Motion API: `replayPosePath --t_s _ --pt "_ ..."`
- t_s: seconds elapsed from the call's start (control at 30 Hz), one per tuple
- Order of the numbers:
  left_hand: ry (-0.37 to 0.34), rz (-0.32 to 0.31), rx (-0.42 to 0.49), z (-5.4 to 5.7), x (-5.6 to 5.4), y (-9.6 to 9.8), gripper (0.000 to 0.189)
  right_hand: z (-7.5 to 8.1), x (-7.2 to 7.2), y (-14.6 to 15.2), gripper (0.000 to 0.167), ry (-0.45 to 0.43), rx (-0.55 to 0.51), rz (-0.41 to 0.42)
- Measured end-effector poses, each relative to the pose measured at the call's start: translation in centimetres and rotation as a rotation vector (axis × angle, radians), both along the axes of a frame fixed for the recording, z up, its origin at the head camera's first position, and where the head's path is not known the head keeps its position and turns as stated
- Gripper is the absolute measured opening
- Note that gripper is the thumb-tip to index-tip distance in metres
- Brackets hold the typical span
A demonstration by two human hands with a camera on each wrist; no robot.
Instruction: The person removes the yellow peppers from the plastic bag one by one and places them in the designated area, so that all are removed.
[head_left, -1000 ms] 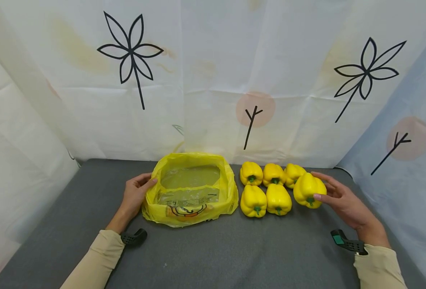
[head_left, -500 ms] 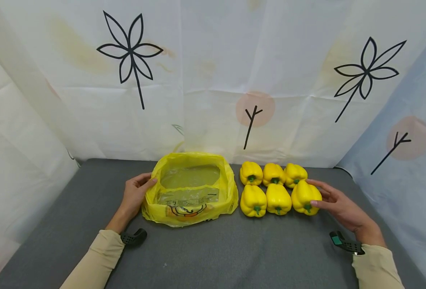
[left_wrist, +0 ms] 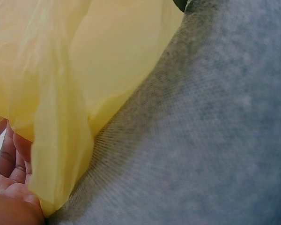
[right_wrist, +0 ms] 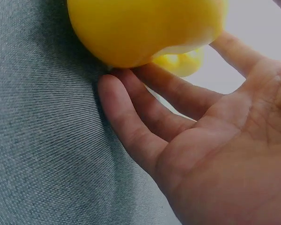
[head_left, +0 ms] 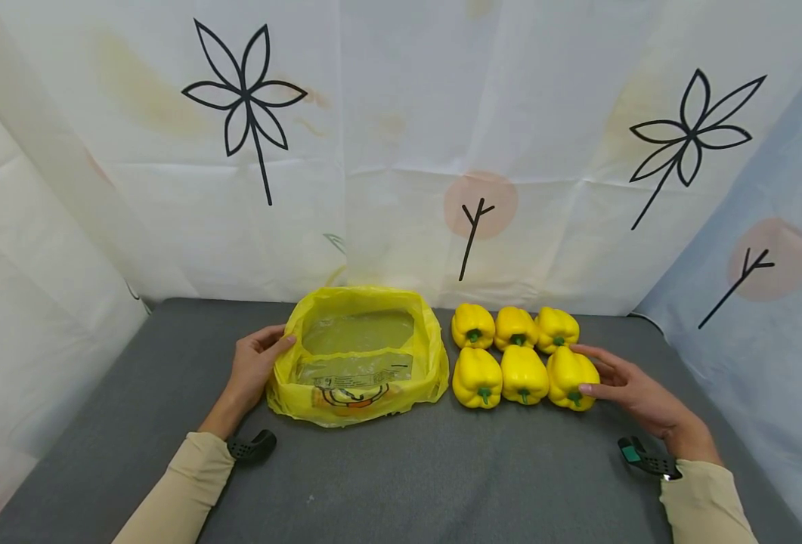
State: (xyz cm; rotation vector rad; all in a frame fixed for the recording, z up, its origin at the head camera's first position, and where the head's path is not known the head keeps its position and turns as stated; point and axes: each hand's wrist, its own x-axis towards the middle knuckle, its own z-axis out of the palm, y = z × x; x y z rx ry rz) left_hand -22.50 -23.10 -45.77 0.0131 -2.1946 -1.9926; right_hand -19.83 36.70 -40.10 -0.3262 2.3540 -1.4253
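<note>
A yellow plastic bag (head_left: 435, 363) with its mouth spread wide sits on the grey table; clear film shows inside it. At the bag's left rim, my left hand (head_left: 251, 370) pinches the edge between thumb and fingers. Yellow folds (left_wrist: 61, 117) cover part of those fingers in the left wrist view. My right hand (head_left: 645, 397) holds a yellow bell pepper (head_left: 567, 374), thumb in front and fingers behind. That pepper stands at the front right of two rows. From the right wrist, the fingers touch the pepper's (right_wrist: 140, 33) underside edge.
Several other yellow bell peppers (head_left: 524, 375) stand close together between the bag and my right hand, in a back and a front row. The grey table (head_left: 407, 483) ends at a white patterned cloth (head_left: 401, 151) behind and at both sides.
My right hand has lowered the bell pepper and moved it left, into line with the front row beside its neighbour. The left hand and the bag have stayed still.
</note>
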Motion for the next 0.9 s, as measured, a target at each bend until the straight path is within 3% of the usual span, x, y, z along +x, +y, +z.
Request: replayPosePath --t_s 0.33,0.9 --pt "0.001 0.003 0.002 -0.02 -0.15 0.09 0.042 -0.13 0.14 -0.09 0.070 -0.004 0.003 0.017" --pt "0.011 0.001 0.011 0.23 0.06 -0.06 0.043 0.08 0.06 -0.50 0.076 -0.012 0.037 -0.025"
